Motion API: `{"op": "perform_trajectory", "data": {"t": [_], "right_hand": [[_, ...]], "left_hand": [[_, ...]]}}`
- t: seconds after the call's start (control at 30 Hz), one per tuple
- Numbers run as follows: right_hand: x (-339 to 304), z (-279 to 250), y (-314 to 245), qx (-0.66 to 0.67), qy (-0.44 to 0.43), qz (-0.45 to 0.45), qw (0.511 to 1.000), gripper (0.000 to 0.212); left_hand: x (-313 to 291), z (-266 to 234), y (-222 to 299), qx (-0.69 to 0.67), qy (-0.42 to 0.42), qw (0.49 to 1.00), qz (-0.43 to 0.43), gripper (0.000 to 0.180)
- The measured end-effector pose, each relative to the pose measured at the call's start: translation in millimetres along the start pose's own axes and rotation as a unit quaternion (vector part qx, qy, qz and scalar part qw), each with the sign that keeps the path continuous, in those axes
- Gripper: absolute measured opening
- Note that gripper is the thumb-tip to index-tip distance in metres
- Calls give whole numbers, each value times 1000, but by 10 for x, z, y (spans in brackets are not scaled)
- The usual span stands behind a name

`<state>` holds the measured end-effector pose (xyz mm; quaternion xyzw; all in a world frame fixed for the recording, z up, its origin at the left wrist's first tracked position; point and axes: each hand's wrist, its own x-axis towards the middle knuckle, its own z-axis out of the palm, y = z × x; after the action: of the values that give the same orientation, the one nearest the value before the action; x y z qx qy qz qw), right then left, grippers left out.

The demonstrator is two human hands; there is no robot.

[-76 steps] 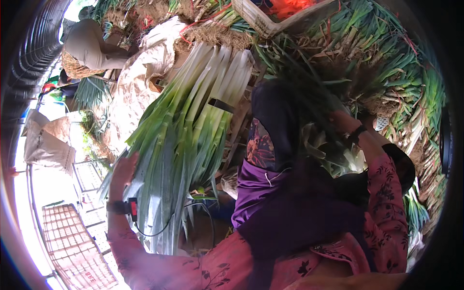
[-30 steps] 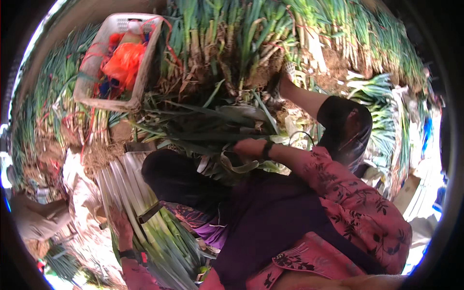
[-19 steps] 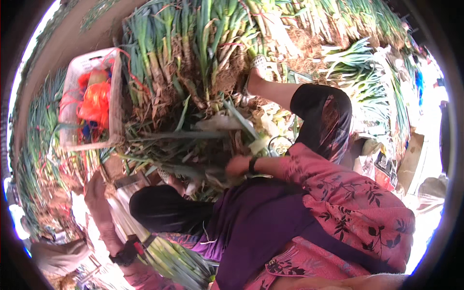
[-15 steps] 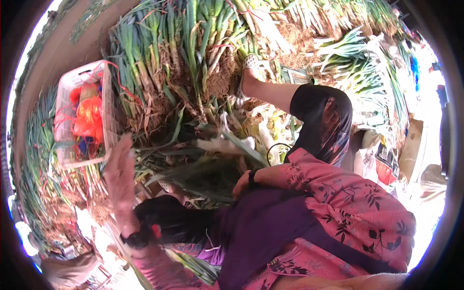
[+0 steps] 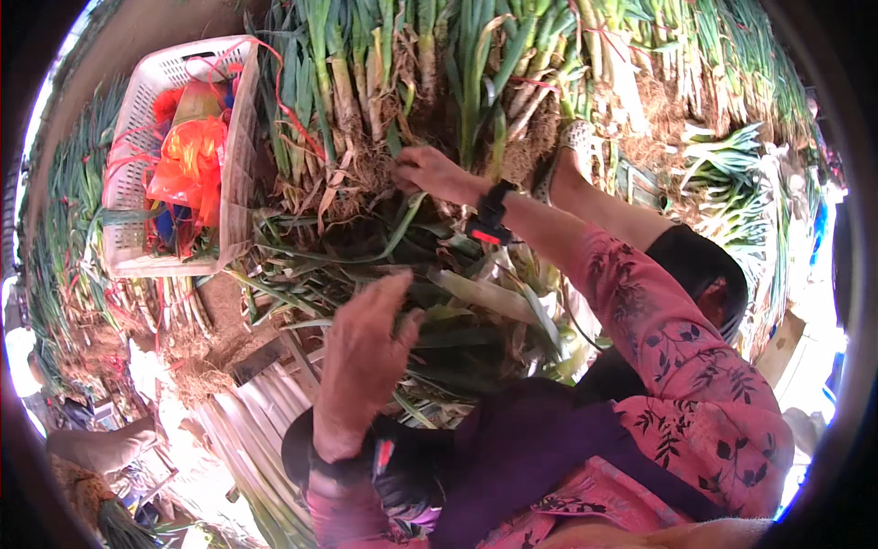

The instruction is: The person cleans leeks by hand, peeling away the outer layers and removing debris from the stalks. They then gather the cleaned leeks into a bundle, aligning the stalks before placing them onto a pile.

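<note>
My right hand (image 5: 428, 174) reaches forward to the root ends of the standing leeks (image 5: 352, 101). Its fingers are curled in among the roots and stalks, and whatever they grip is hidden. Nearer to me, my left hand (image 5: 364, 343) hangs over a heap of loose leek leaves (image 5: 439, 339), its fingers stretched and thumb apart, with nothing in it. The leeks stand close together in bundles, leaves up, some tied with red string. A pale leek stalk (image 5: 485, 295) lies on the leaf heap between my knees.
A white plastic crate (image 5: 240, 174) at the left holds an orange plastic bag (image 5: 192, 165). Pale stripped leeks (image 5: 261, 430) lie in a row beside my left leg. More leeks (image 5: 722, 183) are heaped at the right, past my outstretched foot (image 5: 572, 160).
My right hand has gone from my lap forward to the leek roots. My left hand has moved right, from beside the crate to over the leaves. The view has shifted too.
</note>
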<state>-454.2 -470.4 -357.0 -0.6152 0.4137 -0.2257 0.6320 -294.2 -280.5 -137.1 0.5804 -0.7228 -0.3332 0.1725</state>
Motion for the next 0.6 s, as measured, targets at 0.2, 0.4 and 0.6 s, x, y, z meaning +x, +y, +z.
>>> {"op": "perform_trajectory", "data": {"t": [0.2,0.4,0.6], "right_hand": [[1029,326,136,-414,315,-175,836,21],[1298,614,83,-247,309,191,898,52],[1118,-201,-47,-146,169,91,970,55]], "left_hand": [[-111,-201,-126,-36,-34,998,-41,44],[-179,-247,-190,-38,-55,996,-54,46],[-244,-266,-160,-33,-34,998,-40,45]]}}
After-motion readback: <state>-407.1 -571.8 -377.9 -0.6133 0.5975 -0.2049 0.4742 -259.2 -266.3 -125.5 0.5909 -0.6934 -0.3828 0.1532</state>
